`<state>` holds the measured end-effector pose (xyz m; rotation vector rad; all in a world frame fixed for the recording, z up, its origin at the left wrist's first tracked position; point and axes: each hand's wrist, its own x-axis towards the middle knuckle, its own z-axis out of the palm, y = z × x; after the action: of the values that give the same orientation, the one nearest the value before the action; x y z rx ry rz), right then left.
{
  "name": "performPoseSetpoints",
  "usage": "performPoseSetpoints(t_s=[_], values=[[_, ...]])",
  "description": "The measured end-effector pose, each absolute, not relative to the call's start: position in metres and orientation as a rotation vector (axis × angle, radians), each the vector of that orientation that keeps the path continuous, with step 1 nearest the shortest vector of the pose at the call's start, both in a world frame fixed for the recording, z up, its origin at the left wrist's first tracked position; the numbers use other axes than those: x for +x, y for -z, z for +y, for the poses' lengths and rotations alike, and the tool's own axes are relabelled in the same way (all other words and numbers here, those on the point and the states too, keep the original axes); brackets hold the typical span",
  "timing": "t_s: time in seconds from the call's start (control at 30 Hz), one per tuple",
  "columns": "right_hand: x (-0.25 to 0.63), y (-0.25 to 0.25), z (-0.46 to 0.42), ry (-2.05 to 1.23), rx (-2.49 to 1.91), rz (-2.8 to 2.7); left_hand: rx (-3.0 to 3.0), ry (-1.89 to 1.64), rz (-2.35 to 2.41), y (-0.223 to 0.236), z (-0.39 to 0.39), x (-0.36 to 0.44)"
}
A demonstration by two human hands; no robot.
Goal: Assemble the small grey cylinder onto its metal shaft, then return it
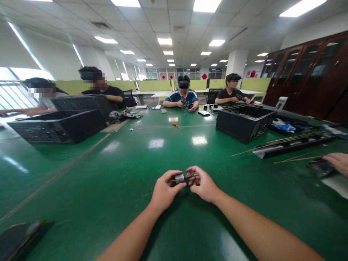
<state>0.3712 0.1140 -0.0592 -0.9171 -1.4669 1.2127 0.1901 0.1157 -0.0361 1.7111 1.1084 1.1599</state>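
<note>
While a small silver metal cylinder (179, 178) with a thin dark shaft lies level between the person's two bare hands, low over the glossy green worktop (130, 217), the left hand's (165, 190) grip pinches its body, thumb against fingers. The right hand (205, 185) curls about the shaft; whether that grip presses on it, I can't tell.

Farther out lies an orange-handled screwdriver (176, 125), well apart. A black open-topped metal case (233, 125) on the right and a larger black metal case (89, 125) on the left partly screen those beyond. Thin brass-coloured rods (251, 149) lie by a long black channel (284, 148), near another person's hand (338, 162). A dark flat slab (20, 237) sits near left.

Ceiling lights (207, 5) gleam on the worktop; tall dark-red wooden cabinets (301, 76) with glass doors line the right.

I count one cylinder, one screwdriver, four people (174, 103) opposite.
</note>
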Motion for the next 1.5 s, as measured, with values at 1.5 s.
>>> performPoseSetpoints(t_s=[1.5], values=[[0.373,0.047,0.105,-1.130,-1.032,-1.424,1.784,-1.171,1.068,0.033,0.111,0.193]])
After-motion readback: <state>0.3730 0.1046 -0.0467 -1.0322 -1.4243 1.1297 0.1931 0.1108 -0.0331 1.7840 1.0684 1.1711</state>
